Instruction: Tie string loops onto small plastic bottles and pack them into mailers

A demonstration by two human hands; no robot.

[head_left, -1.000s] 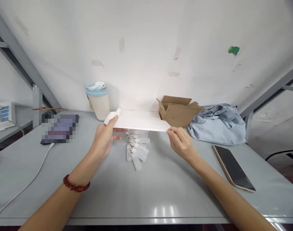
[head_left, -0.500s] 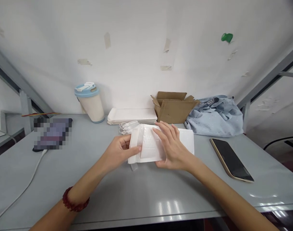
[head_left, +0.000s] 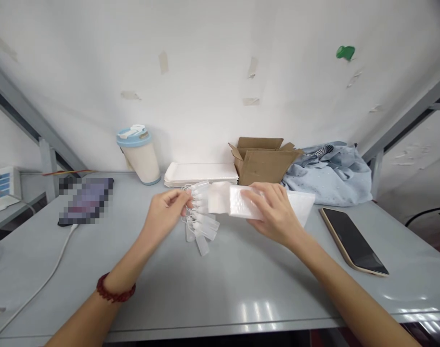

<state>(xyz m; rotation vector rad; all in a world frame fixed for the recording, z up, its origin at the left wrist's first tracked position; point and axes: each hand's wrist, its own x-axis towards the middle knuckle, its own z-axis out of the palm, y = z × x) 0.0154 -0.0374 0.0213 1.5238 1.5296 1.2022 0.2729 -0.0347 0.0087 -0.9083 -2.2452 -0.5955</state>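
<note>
My right hand grips a white bubble mailer above the table, thumb below and fingers over the top. The mailer's flap points left, and more white packaging shows beyond the right hand. My left hand has thumb and fingertips pinched together at the left edge of a bunch of clear plastic tags with white string loops. Whatever lies between those fingertips is too small to make out. The tags lie on the table, partly covered by the mailer.
Behind stand a stack of white mailers, an open cardboard box and a cream cup with blue lid. Light blue cloth and a phone are at right. Another device with a white cable lies left.
My left hand has let go of the mailer and moved up and left to the tags. The right hand has shifted the mailer right and up, uncovering more tags.
</note>
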